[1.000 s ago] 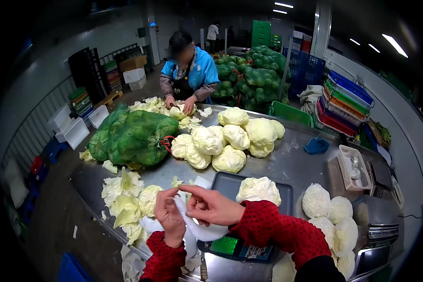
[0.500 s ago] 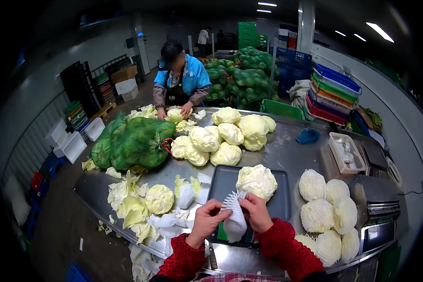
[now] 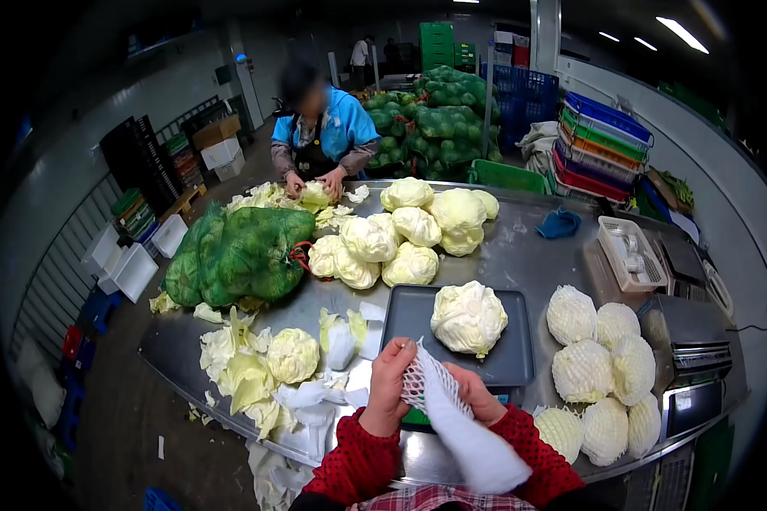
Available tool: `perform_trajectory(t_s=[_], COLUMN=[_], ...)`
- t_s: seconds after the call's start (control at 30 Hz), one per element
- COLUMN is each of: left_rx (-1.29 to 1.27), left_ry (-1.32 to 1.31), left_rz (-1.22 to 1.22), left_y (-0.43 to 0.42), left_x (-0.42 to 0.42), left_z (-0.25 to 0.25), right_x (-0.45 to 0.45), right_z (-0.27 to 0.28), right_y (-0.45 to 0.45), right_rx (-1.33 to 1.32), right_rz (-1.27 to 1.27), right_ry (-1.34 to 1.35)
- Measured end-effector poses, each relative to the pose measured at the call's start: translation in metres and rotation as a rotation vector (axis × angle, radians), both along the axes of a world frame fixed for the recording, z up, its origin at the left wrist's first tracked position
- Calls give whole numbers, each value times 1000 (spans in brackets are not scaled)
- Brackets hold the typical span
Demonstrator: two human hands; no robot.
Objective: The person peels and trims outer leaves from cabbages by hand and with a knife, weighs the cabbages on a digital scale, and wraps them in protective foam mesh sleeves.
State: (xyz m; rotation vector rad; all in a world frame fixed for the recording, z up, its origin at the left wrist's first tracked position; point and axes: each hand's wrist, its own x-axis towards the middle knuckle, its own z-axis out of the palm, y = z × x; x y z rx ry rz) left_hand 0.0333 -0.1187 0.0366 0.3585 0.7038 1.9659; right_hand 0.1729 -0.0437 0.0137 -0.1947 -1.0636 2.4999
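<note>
Between my two hands is a white foam net sleeve (image 3: 477, 447), its mesh mouth stretched wide and its tail hanging down to the right. My left hand (image 3: 388, 387) is closed on the net's left edge, the thumb at the top of the opening. On the other side my right hand (image 3: 477, 393) grips the net, its fingers partly hidden behind it. Just beyond them, a peeled cabbage (image 3: 469, 318) rests on a dark grey tray (image 3: 402, 317). Several cabbages in foam nets (image 3: 582, 370) are grouped to the right.
Bare cabbages (image 3: 412, 265) are piled behind the tray, beside a green mesh sack (image 3: 243, 255). Loose leaves (image 3: 245, 379) and another cabbage (image 3: 292, 355) lie left. A white basket (image 3: 631, 255) and blue cloth (image 3: 558, 223) are at right. Across the table, a person (image 3: 324, 140) handles a cabbage.
The foam net has been opened out between my hands, and its tail now swings down toward me. The view has shifted slightly. The cabbage stays on the tray.
</note>
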Motion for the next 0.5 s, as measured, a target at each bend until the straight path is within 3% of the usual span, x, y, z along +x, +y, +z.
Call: perform_trajectory(t_s=[0.1,0.17,0.2,0.23,0.3,0.33,0.4,0.43,0.5], left_rx=[-79,62,-86,-49,-215,-324,-184,1,48], left_ry=[66,85,150,212,453,560,481,260,67], left_rz=[-182,-515,-645,-747,-849,-747,-417,-354,-276], left_y=[-8,-21,-26,-39,-42,-39,-33,-31,-30], left_x=[5,10,26,37,45,35,20,14,3], left_z=[-12,-39,-43,-49,-55,-51,-58,-45,-24], right_x=[38,53,55,58,65,66,65,68,73], right_z=[12,-3,-1,1,-1,-4,-5,-7,-47], right_y=[34,51,50,51,53,47,27,18,9], right_rx=[203,321,151,-18,-45,-58,-20,143,236], right_rz=[202,203,51,-101,-98,-88,-60,55,256], right_ry=[-8,38,132,222,238,145,5,-188,-256])
